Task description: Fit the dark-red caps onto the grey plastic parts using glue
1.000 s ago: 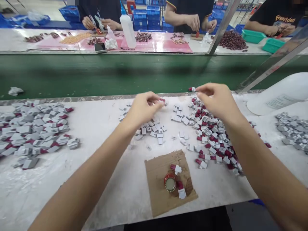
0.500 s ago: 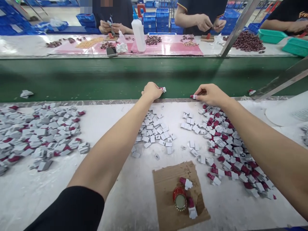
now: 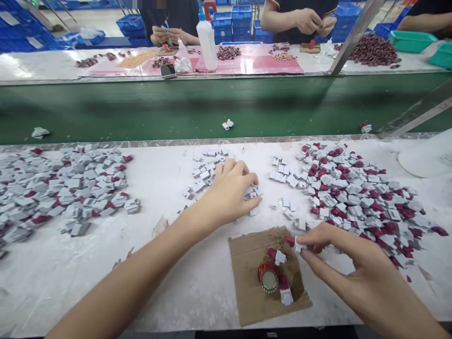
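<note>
My left hand (image 3: 231, 188) is over the middle heap of small grey-white plastic caps (image 3: 201, 179), fingers spread and bent down towards them. Whether a fingertip touches a cap is hidden. My right hand (image 3: 356, 266) pinches a small maroon-and-white plastic piece (image 3: 290, 240) between thumb and forefinger, above the corner of a cardboard square (image 3: 249, 301). On that cardboard lie a red round thing with a crimped metal rim, like a bottle cap (image 3: 269, 279), and two more maroon-and-white pieces (image 3: 285, 292) beside it.
Piles of maroon-and-white pieces lie right (image 3: 370, 197) and left (image 3: 81, 188). Beyond the table edge runs a green belt (image 3: 158, 113) carrying a small white piece (image 3: 228, 125). Co-workers' hands (image 3: 309, 22) work across it. A slanted metal post (image 3: 356, 37) stands right.
My left hand has come back from the belt to the middle heap, leaving a piece on the belt. My right hand has drawn back to the cardboard, holding a maroon-and-white piece.
</note>
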Tool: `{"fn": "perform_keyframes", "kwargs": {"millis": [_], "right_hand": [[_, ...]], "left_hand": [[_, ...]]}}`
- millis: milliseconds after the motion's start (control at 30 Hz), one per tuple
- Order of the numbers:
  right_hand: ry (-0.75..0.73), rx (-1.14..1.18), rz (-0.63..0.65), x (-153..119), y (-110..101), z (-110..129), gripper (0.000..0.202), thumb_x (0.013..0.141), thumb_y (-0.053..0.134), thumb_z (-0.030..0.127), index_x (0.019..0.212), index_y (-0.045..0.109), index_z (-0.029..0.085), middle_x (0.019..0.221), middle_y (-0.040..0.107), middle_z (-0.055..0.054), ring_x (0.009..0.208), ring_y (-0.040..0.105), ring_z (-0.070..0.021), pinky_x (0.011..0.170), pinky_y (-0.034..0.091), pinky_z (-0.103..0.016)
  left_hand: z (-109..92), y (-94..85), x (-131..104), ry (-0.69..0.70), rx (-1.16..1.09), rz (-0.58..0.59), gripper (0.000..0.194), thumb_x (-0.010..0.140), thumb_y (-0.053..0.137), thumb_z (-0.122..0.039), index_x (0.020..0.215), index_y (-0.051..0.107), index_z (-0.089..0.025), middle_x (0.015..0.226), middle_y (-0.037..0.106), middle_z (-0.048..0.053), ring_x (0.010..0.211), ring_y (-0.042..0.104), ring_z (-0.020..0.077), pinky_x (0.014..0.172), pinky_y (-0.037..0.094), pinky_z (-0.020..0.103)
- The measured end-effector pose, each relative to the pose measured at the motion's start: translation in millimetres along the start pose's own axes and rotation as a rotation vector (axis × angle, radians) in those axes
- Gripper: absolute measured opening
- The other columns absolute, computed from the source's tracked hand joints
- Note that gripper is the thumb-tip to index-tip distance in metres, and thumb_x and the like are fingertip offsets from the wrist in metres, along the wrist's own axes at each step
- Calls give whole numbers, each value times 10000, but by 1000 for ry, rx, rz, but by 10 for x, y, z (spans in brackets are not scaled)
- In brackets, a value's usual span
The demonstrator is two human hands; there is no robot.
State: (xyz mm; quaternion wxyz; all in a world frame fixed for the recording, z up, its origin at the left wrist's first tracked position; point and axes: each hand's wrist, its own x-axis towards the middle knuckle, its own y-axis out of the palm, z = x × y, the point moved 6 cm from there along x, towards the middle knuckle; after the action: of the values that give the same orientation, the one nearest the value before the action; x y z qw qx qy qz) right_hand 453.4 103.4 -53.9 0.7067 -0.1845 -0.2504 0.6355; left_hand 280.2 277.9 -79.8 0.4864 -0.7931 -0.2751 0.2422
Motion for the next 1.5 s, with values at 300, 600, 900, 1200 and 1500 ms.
{"fn": "perform_keyframes", "kwargs": {"millis": [300,600,900,1200,1500], "right_hand": [[78,161,8,-502,347,73,113,1029,718,202,1065,789,283,927,818,-42,808,805,-245,683,668,-313],[-53,153,39,-565,480,149,232,1030,653,85,1133,761,262,986,783,-78,884,805,-247,721,667,-313],[-107,69,51,-515,503,224,213,1035,625,63,1106,744,226,916,745,-71,778,744,-214,677,622,-334],[73,286,-17,-455,397,96,160,1047,729,186,1093,825,305,976,807,-44,849,787,-213,698,649,-303],[327,1046,-336,-321,373,-422,55,998,869,318,1032,893,354,1079,883,8,1118,858,-260,1074,692,-449]], "left_hand": [[-304,80,-1,8,-339,-140,102,960,723,-189,1041,663,-202,1084,753,83,1088,683,299,983,525,453],[-390,246,-365,-115,-929,36,194,983,788,-321,1152,779,-227,943,751,23,788,708,177,756,559,332],[-299,257,-614,-226,-946,106,240,992,751,-341,1203,811,-245,1032,809,59,963,757,251,828,596,377],[-192,269,-705,-269,-1035,-2,264,907,903,-308,1147,825,-232,1024,837,65,926,764,225,806,619,333],[-594,353,-627,-186,-1345,80,182,982,858,-275,1119,778,-186,927,837,42,874,786,173,789,635,260]]}}
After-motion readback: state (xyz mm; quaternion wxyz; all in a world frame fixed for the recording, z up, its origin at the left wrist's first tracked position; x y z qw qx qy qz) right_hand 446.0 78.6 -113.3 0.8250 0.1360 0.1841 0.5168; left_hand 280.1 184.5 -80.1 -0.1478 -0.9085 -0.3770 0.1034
